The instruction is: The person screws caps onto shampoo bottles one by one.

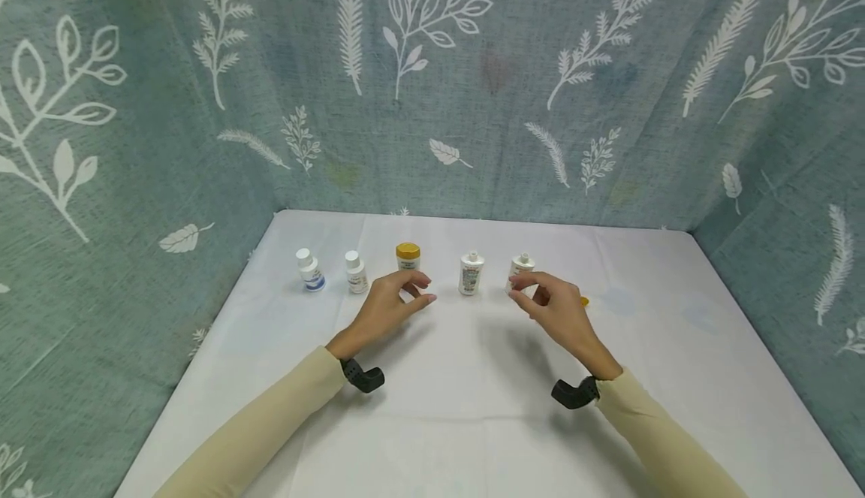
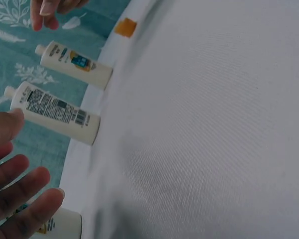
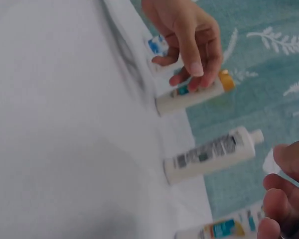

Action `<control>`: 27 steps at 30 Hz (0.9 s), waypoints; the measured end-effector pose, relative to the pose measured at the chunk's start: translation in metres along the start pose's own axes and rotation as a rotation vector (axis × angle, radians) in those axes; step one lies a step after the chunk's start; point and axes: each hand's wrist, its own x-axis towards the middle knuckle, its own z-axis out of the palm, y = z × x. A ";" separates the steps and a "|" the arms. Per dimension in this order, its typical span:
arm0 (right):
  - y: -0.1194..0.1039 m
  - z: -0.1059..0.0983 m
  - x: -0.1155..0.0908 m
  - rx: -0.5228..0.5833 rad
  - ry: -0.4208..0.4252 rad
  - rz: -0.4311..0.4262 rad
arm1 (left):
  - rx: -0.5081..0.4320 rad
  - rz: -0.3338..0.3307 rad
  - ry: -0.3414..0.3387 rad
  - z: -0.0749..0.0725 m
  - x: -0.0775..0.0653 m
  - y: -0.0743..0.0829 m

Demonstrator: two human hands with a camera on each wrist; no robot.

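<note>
My left hand [image 1: 387, 304] hovers in front of a white bottle with a yellow cap [image 1: 408, 252], thumb and fingers apart, holding nothing. My right hand [image 1: 558, 313] is in front of the rightmost white bottle [image 1: 523, 261] and partly hides it. Its fingers are bent with a gap to the thumb and nothing between them. Between the hands stands another upright white bottle [image 1: 471, 274] with a narrow white top and a dark-printed label, seen also in the right wrist view. A small orange-yellow piece [image 2: 125, 27] lies on the table beyond the rightmost bottle, mostly hidden by my right hand in the head view.
Two smaller white-capped bottles stand at the left: one with a blue label band [image 1: 311, 273], tilted in the view, and one beside it [image 1: 356, 273]. A white cloth [image 1: 432, 438] covers the table. Green leaf-patterned fabric [image 1: 419, 145] hangs behind and at both sides.
</note>
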 end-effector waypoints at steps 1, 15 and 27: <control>0.003 -0.004 -0.003 -0.003 0.002 0.008 | -0.005 0.007 -0.004 0.002 0.002 0.001; 0.050 -0.032 -0.030 -0.162 -0.031 0.099 | -0.059 0.058 -0.009 0.029 0.029 0.015; 0.069 -0.037 -0.038 -0.175 -0.168 0.196 | -0.048 0.055 0.003 0.048 0.042 0.014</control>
